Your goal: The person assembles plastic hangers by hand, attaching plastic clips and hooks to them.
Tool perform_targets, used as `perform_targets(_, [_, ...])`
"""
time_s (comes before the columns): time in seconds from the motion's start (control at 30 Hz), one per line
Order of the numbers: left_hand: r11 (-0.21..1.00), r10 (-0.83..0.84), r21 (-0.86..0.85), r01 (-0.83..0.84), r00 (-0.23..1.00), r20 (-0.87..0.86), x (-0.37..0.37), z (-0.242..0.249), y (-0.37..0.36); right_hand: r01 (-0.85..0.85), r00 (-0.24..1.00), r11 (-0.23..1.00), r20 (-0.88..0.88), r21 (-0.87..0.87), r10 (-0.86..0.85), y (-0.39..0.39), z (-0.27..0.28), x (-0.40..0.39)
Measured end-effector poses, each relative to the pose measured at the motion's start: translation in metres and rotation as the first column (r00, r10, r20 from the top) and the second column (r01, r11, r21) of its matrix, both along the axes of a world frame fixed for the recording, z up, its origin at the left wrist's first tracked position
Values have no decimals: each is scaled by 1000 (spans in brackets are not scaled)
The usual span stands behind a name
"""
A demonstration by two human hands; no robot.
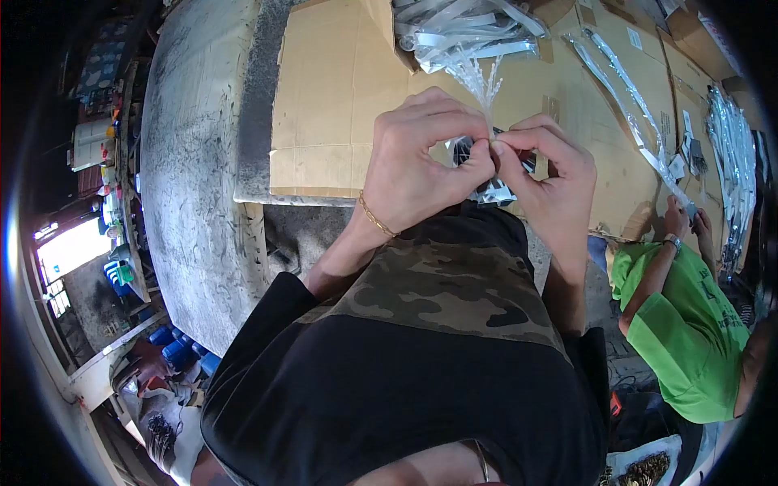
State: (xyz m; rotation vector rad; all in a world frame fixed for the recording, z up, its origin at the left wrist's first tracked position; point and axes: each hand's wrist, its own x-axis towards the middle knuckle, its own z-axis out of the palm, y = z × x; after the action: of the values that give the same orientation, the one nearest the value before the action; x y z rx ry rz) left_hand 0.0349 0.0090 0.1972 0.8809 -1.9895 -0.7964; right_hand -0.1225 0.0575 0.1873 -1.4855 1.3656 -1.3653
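My left hand (433,154) and my right hand (551,166) meet above the near edge of the cardboard. Both are closed in a pinch, thumbs and forefingers pressed together on the narrow, twisted neck of a clear plastic bag (485,87). Loose, crinkled plastic fans out above the fingertips. Below the hands, a dark and silvery part (494,193) shows, mostly covered by my fingers. Whether a tie or band sits between the fingertips is too small to tell.
Cardboard (324,105) covers the worktop. A pile of clear plastic-wrapped strips (466,32) lies at the back. To the right, a person in a green shirt (689,332) handles a long plastic-wrapped piece (648,121), beside another wrapped bundle (733,162). A large pale block (194,162) stands left.
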Motion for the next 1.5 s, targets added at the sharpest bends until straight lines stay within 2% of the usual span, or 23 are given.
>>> perform_targets(0.17, [991, 25, 129, -20, 999, -40, -2, 1, 2, -37, 996, 999, 78, 28, 34, 0, 1, 0])
perform_targets(0.33, [986, 28, 168, -14, 996, -81, 0, 0, 3, -52, 994, 997, 97, 49, 47, 0, 0, -1])
perform_targets(0.4, [985, 19, 175, -3, 996, -87, 1, -1, 4, -16, 987, 998, 162, 63, 5, 0, -6, -1])
perform_targets(0.5, [997, 36, 78, -28, 993, -110, -1, -3, 6, 25, 986, 999, 164, 42, -32, -1, -7, 0])
perform_targets(0.6, [998, 59, 5, -59, 996, -62, -2, -3, 7, 41, 984, 997, 174, 58, -50, -1, -7, 1])
perform_targets(0.67, [995, 57, -90, -53, 998, 32, -1, -2, 6, 44, 984, 998, 172, 49, -52, -2, -8, 1])
perform_targets(0.87, [977, 79, -204, -65, 995, 60, -4, 1, 6, 23, 984, 999, 176, 32, -28, -2, -11, -2])
perform_targets(1.0, [982, 63, -180, -53, 997, 51, -3, 0, 4, -7, 980, 999, 197, 33, 0, -1, -11, -1])
perform_targets(1.27, [999, 24, 43, -23, 999, -23, -2, -1, 5, -20, 978, 1000, 207, 9, 17, -1, -13, 0])
perform_targets(1.37, [998, 20, 56, -14, 995, -102, -1, -5, 6, 29, 983, 999, 181, -22, -24, -2, -10, 0])
perform_targets(1.5, [1000, 20, 10, -19, 997, -80, -1, -2, 8, 79, 989, 996, 131, -32, -74, -1, -4, 3])
